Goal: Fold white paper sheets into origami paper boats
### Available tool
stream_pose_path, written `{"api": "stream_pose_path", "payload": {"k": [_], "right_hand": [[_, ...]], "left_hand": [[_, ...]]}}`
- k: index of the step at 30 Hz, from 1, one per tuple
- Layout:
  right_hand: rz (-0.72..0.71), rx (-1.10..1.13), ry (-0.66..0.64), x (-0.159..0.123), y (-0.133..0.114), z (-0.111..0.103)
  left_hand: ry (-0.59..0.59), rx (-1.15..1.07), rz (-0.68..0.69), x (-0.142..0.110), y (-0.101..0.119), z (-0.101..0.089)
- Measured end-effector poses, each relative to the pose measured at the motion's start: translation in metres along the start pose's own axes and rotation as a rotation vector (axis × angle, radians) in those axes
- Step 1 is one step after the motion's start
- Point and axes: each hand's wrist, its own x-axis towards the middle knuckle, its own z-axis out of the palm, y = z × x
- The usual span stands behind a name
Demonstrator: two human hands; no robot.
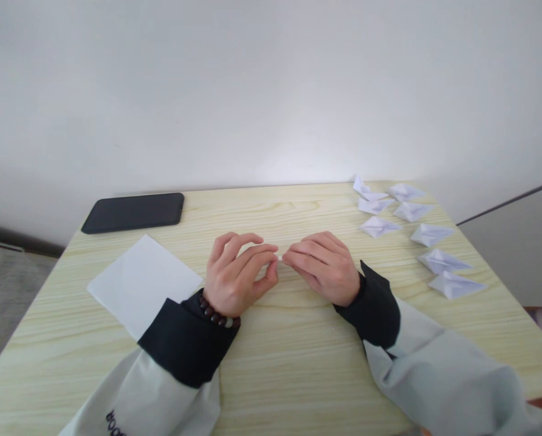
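Over the middle of the table, my left hand [241,272] pinches one end of a small piece of folded white paper [280,258] between thumb and forefinger, its other fingers loosely curled. My right hand [323,266] is closed on the opposite end, with its thumb mostly behind the fingers. Only a thin white sliver shows between the fingertips, so the paper's folded shape is hidden. Left of my left hand lies a square white sheet of paper [138,281], partly under the black cuff.
Several folded white paper pieces, one of them a pointed model [443,261], stand in two rough columns on the right. A black phone [134,213] lies at the back left of the wooden table [280,375]. A white wall [271,91] borders the table's far edge.
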Motion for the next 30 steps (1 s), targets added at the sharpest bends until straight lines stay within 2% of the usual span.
{"api": "stream_pose_path", "payload": {"k": [11, 21, 26, 30], "right_hand": [[0.066, -0.028, 0.029, -0.011, 0.024, -0.01], [0.058, -0.043, 0.002, -0.005, 0.012, -0.006], [0.051, -0.037, -0.01, -0.002, 0.001, -0.002], [0.054, -0.039, 0.005, -0.003, 0.003, -0.003]], "left_hand": [[-0.013, 0.098, -0.076, -0.008, -0.021, -0.003], [-0.054, -0.025, -0.074, -0.006, -0.01, -0.005], [-0.026, -0.033, -0.031, -0.002, -0.004, -0.002], [-0.017, -0.004, -0.028, -0.002, -0.005, -0.001]]}}
